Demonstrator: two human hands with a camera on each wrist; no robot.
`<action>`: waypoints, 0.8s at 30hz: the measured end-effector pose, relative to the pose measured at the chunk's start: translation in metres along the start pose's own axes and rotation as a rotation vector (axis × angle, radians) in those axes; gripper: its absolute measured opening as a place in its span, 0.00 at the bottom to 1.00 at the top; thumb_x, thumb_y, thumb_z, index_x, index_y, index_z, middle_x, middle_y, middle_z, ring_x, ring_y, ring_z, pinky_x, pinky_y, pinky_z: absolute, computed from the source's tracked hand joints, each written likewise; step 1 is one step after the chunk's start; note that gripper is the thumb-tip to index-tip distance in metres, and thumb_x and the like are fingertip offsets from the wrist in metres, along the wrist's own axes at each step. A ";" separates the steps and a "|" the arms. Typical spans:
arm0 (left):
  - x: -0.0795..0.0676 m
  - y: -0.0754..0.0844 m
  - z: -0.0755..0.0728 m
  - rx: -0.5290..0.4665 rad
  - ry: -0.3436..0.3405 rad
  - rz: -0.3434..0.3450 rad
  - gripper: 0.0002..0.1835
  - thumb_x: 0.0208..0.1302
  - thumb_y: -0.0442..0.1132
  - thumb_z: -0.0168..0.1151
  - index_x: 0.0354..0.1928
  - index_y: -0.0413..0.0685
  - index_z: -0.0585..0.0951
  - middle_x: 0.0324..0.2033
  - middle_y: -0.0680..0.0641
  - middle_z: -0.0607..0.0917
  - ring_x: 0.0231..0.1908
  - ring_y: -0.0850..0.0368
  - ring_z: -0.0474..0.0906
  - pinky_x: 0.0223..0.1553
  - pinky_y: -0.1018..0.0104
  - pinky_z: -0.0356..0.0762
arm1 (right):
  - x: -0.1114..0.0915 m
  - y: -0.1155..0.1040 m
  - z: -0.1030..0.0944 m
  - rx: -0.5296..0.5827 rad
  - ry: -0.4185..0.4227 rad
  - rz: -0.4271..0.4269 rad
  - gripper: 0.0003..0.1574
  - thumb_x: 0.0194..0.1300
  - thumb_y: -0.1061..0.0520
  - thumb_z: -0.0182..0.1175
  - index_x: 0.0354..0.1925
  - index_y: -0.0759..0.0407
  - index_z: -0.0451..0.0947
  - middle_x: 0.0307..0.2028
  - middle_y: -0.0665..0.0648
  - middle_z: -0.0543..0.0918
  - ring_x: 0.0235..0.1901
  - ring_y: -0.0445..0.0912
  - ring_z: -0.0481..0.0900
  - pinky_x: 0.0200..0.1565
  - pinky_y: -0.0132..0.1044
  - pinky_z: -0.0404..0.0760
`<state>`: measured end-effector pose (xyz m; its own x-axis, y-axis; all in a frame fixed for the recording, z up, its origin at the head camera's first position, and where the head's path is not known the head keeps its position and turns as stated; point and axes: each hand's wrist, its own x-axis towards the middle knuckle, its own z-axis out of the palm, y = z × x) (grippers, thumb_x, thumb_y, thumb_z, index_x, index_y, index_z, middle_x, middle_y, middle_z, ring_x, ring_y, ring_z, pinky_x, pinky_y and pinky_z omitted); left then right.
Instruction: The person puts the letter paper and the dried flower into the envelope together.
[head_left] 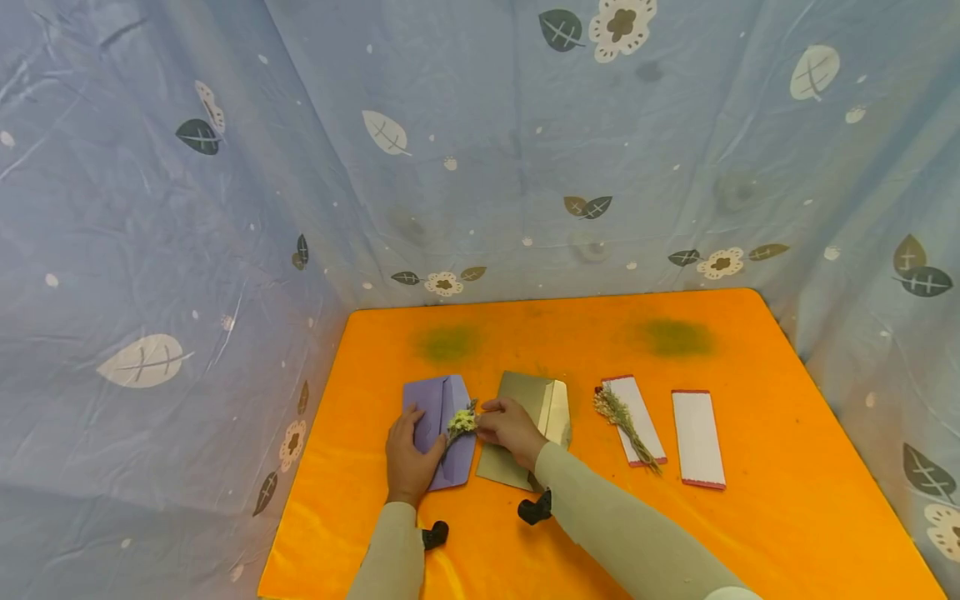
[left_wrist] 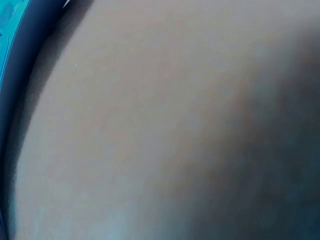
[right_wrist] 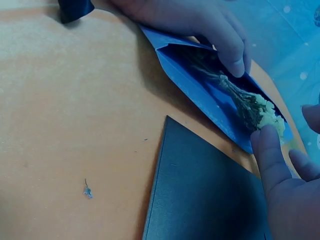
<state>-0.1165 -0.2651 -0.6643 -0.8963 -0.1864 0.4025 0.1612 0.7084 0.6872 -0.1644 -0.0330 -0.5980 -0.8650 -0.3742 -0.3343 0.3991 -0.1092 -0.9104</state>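
A purple envelope (head_left: 432,398), blue-looking in the right wrist view, lies with its mouth gaping toward the right. My left hand (head_left: 408,462) holds it from the left, fingers over its top and thumb at the mouth's edge. Inside the mouth sits a small bunch of dried flowers (right_wrist: 250,102), stems inward and pale yellow heads outward. My right hand (head_left: 512,429) reaches over a gold envelope (head_left: 521,385) beside it. One outstretched fingertip (right_wrist: 265,135) touches the flower heads. Only blurred skin fills the left wrist view.
Right of the envelopes, another dried bunch (head_left: 622,417) with a red bloom lies across a white card (head_left: 637,408) with red ends. A second such card (head_left: 699,437) lies farther right. Everything is on an orange-covered table (head_left: 540,329), with patterned curtains (head_left: 480,167) around it.
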 end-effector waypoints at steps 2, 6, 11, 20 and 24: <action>0.000 0.000 -0.001 0.001 -0.001 0.001 0.33 0.61 0.43 0.78 0.66 0.36 0.82 0.72 0.34 0.77 0.71 0.31 0.70 0.71 0.33 0.63 | 0.001 0.000 0.001 -0.007 -0.014 -0.004 0.33 0.79 0.62 0.62 0.73 0.77 0.67 0.58 0.71 0.81 0.59 0.66 0.83 0.59 0.53 0.85; 0.001 0.002 -0.003 -0.006 -0.005 0.004 0.33 0.61 0.44 0.79 0.66 0.36 0.82 0.71 0.34 0.77 0.71 0.31 0.70 0.72 0.34 0.63 | 0.003 0.000 0.003 -0.041 -0.052 -0.017 0.31 0.79 0.60 0.62 0.73 0.75 0.71 0.61 0.69 0.82 0.60 0.65 0.82 0.59 0.54 0.84; 0.000 0.001 -0.003 -0.005 0.000 0.009 0.33 0.61 0.43 0.78 0.65 0.35 0.82 0.71 0.33 0.78 0.70 0.31 0.71 0.71 0.33 0.64 | 0.005 0.000 0.006 -0.086 -0.105 -0.022 0.33 0.79 0.58 0.62 0.75 0.72 0.72 0.68 0.66 0.79 0.64 0.62 0.80 0.61 0.55 0.83; 0.000 0.000 -0.002 -0.014 -0.009 0.009 0.32 0.62 0.43 0.76 0.66 0.36 0.81 0.72 0.34 0.77 0.71 0.32 0.70 0.71 0.33 0.63 | 0.008 -0.001 0.007 -0.135 -0.143 0.017 0.36 0.81 0.52 0.62 0.78 0.67 0.71 0.72 0.65 0.76 0.69 0.62 0.76 0.63 0.58 0.80; 0.000 0.000 -0.004 -0.037 -0.012 -0.006 0.32 0.63 0.42 0.76 0.67 0.36 0.81 0.73 0.35 0.76 0.72 0.33 0.69 0.72 0.35 0.63 | 0.010 0.000 0.008 -0.140 -0.154 0.022 0.36 0.82 0.52 0.62 0.78 0.68 0.70 0.71 0.66 0.76 0.69 0.63 0.76 0.63 0.57 0.80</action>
<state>-0.1150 -0.2675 -0.6622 -0.9023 -0.1824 0.3907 0.1706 0.6812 0.7120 -0.1701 -0.0437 -0.5997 -0.7955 -0.5124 -0.3234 0.3621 0.0258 -0.9318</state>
